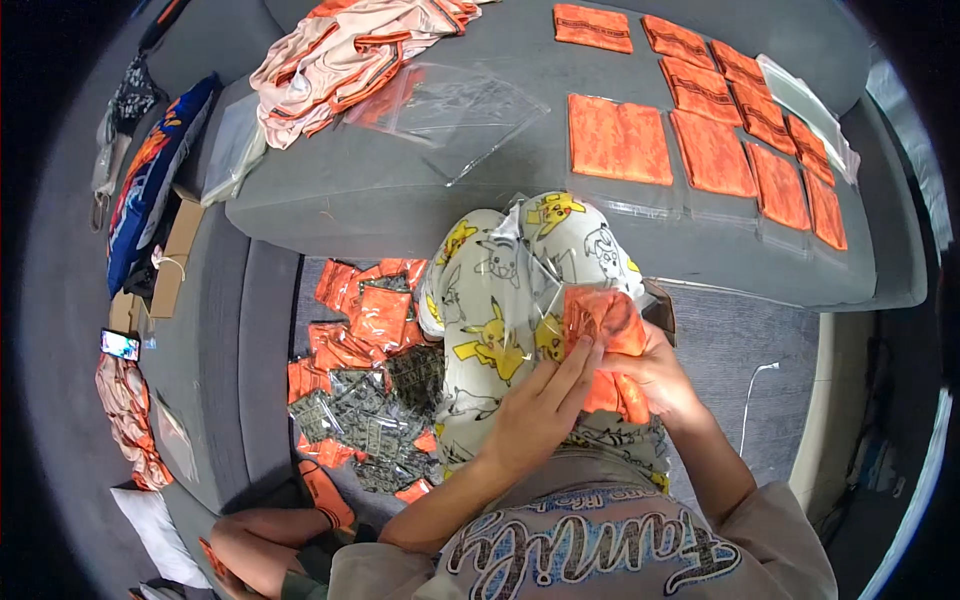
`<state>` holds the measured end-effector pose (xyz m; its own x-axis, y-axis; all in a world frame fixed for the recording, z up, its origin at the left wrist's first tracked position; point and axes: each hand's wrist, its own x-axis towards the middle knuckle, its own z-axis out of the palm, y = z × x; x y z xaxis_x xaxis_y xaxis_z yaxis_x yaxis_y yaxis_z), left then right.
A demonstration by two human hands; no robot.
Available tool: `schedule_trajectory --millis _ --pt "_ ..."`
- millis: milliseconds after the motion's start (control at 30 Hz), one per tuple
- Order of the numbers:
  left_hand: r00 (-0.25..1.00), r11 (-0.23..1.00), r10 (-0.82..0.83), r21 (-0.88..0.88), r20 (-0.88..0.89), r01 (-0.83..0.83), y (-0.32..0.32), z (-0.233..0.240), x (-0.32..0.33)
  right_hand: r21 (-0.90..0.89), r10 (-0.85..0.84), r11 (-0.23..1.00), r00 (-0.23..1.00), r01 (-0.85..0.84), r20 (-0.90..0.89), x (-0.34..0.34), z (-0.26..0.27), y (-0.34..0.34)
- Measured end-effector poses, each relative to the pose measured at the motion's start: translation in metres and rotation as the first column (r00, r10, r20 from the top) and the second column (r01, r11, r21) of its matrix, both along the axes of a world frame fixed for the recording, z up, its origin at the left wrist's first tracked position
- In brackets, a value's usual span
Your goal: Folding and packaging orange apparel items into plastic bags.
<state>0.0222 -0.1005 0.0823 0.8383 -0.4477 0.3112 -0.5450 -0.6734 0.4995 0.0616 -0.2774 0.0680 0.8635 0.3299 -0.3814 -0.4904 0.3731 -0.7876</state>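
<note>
A bunched piece of orange patterned fabric (pixel 611 319) is between my hands, above my lap. Its upper part appears to sit inside a clear plastic bag (pixel 534 279) that lies across my printed trousers (pixel 491 345). My right hand (pixel 660 375) grips the fabric from the right side, and a loose fold hangs below the thumb. With fingers stretched out, my left hand (pixel 551 397) presses on the fabric's near left edge; its thumb is largely hidden. The fabric hides the bag's mouth.
Flat orange packs (pixel 621 142) lie in rows on the grey sofa seat (pixel 480 202). Loose clear bags (pixel 480 105) sit beside pale orange-trimmed garments (pixel 330 75). Bagged orange items (pixel 381 316) and camouflage items (pixel 367 405) cover the floor at left, near another person's leg (pixel 259 532).
</note>
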Motion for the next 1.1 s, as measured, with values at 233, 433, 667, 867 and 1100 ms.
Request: schedule_trajectory --millis 233,433,667,867,1100 --pt "0.997 0.998 0.03 0.052 0.078 -0.034 -0.024 -0.016 0.001 -0.144 -0.163 0.972 0.975 0.185 0.154 0.006 -0.014 -0.007" --pt "0.998 1.0 0.03 0.001 -0.064 -0.03 -0.04 -0.005 0.002 -0.21 -0.306 0.909 0.918 0.36 0.251 0.001 -0.024 -0.002" --pt "0.99 0.993 0.107 0.034 0.091 -0.11 -0.03 -0.009 0.012 -0.023 -0.216 0.974 0.957 0.225 0.192 0.007 -0.007 0.006" --pt "0.994 0.992 0.11 0.054 0.01 -0.11 -0.029 0.001 0.007 -0.12 -0.272 0.942 0.922 0.314 0.277 0.007 -0.013 0.022" --pt "0.996 0.997 0.074 -0.003 0.044 -0.074 -0.022 0.0 0.006 -0.123 -0.348 0.915 0.906 0.384 0.24 0.002 -0.021 0.037"
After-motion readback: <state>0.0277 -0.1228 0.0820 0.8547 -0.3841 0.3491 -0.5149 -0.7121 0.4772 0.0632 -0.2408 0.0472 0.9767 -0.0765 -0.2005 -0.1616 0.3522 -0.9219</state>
